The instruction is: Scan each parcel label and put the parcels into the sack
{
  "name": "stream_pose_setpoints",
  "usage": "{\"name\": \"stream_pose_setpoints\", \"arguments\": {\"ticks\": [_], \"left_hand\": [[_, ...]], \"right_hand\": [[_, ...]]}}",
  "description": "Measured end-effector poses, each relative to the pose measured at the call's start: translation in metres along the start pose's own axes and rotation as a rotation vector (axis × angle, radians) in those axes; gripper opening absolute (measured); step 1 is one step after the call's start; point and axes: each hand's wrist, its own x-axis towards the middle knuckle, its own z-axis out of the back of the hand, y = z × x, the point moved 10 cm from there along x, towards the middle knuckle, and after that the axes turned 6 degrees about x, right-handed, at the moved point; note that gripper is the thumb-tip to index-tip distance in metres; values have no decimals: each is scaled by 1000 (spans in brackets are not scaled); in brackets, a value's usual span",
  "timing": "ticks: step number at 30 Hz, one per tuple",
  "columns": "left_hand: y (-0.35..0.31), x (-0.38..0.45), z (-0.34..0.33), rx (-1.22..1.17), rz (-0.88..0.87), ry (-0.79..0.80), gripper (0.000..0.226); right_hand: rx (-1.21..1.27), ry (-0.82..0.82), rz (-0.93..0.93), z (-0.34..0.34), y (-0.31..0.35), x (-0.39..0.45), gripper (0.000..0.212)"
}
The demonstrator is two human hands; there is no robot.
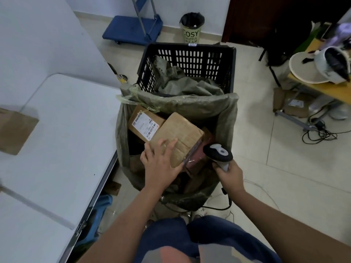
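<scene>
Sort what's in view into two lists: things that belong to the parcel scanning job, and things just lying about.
Part of the job:
- taped parcel under the left hand
- labelled parcel in the sack
- scanner held in the right hand
- parcel on the table

Lying about:
- black crate
- blue trolley
- bin
- cables on the floor

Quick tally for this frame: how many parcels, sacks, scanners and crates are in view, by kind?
Parcels plainly visible in the sack: 2, the labelled box and the plain box under the left hand; others beneath are unclear
Parcel on the table: 1
Sack: 1
Scanner in the right hand: 1
Black crate: 1
Total: 6
</scene>
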Motion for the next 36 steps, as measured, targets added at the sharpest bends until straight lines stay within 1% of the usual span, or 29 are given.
{"name": "stream_pose_setpoints", "arguments": {"ticks": [4,7,10,12,15,17,20,23,27,30,32,34,36], "left_hand": [[-22,25,-5,72,-10,20,82],[-30,36,-17,102,-11,92,82],[-36,36,-28,135,-60,142,86],[-45,36,-38,169,-97,206,88],[-55,47,-53,198,-105,326,89],[-57,50,-61,192,-106,380,89],[-57,45,-68,171,-129,408,89],[-57,45,-76,170,-153,471,93],[-41,52,-85,29,-132,609,98],[-31,50,-86,-18,-133,615,102],[-32,49,-86,-2,-147,610,105],[-36,49,-80,25,-178,568,105],[-36,49,-74,29,-194,517,103]], "right_hand": [[85,-47,11,7,7,-5,21],[59,-66,8,12,8,-3,20],[40,-51,-3,10,5,-1,19],[41,-42,-1,6,6,-1,18],[45,-42,-9,7,5,1,20],[26,-40,-16,10,1,3,22],[12,-36,-21,11,-2,4,24],[8,-35,-32,7,-2,6,25],[10,-31,-46,8,-3,8,29],[2,-30,-50,9,-4,9,27],[-4,-40,-53,6,-3,9,22],[1,-50,-64,4,-2,9,17],[16,-43,-75,0,-3,8,18]]}}
